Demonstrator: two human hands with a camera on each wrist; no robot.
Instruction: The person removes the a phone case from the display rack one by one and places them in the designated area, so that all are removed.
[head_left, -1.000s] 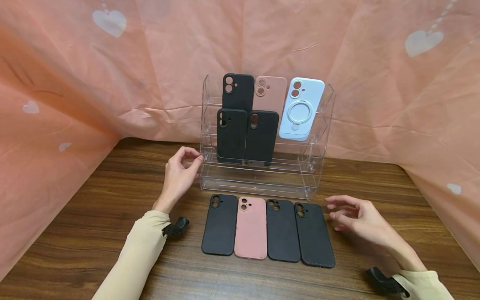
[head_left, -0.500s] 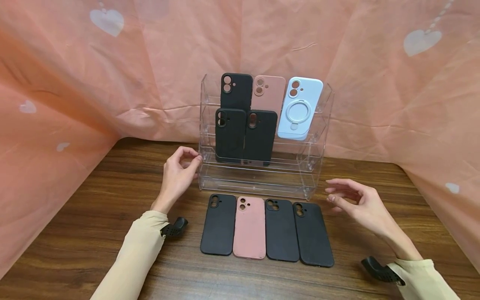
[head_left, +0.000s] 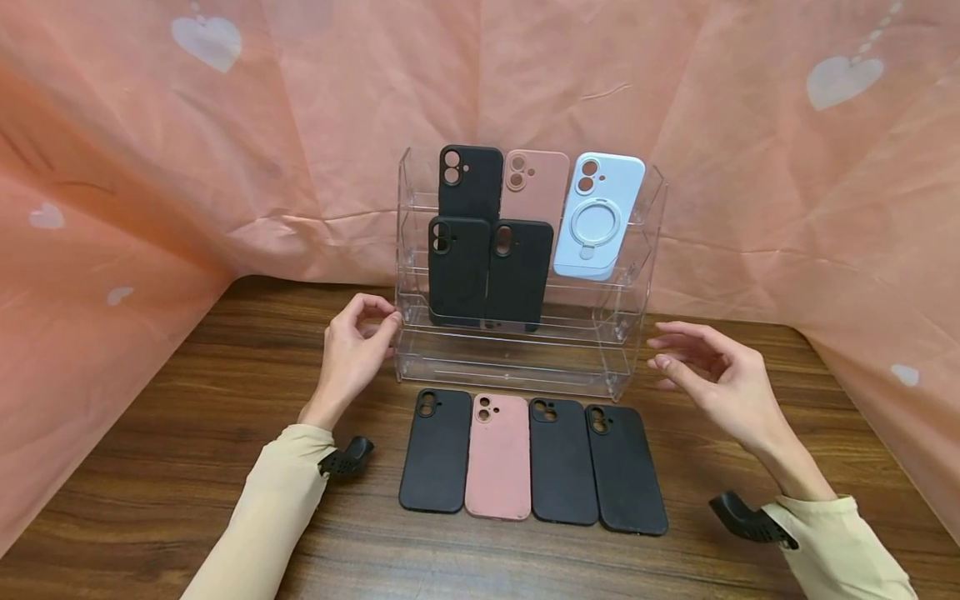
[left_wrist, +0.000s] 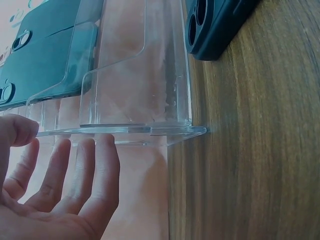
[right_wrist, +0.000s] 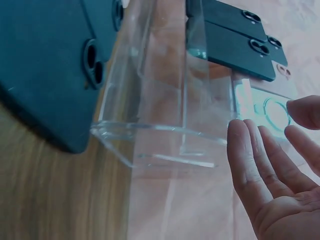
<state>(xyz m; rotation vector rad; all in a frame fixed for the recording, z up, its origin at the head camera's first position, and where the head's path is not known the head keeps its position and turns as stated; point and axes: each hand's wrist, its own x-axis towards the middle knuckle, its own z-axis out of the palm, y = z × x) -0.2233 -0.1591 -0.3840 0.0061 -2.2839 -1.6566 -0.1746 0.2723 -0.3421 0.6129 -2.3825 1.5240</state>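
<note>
A clear acrylic tiered display rack [head_left: 487, 379] stands at the middle. My left hand [head_left: 347, 358] pinches its left side edge, thumb in front and fingers against the outer face of the side panel [left_wrist: 135, 129]. My right hand [head_left: 723, 383] hovers just right of the rack, fingers loosely bent, holding nothing; a gap shows between it and the right side panel [right_wrist: 165, 129]. On the rack's upper tiers lean a black phone case [head_left: 471, 187], a pink phone case [head_left: 534, 187] and a tilted white phone case [head_left: 596, 217] with a ring. Two more black cases [head_left: 459, 275] stand lower.
Several phone cases lie in a row before the rack: a black case [head_left: 435, 454], a pink case [head_left: 498, 462], and two black cases [head_left: 630, 475] on the right. Pink cloth [head_left: 337, 108] hangs behind the wooden table [head_left: 225, 383] and along both sides.
My right hand has moved forward, away from the body, along the rack's right side. My left hand stays at the left side edge; the cases have not moved.
</note>
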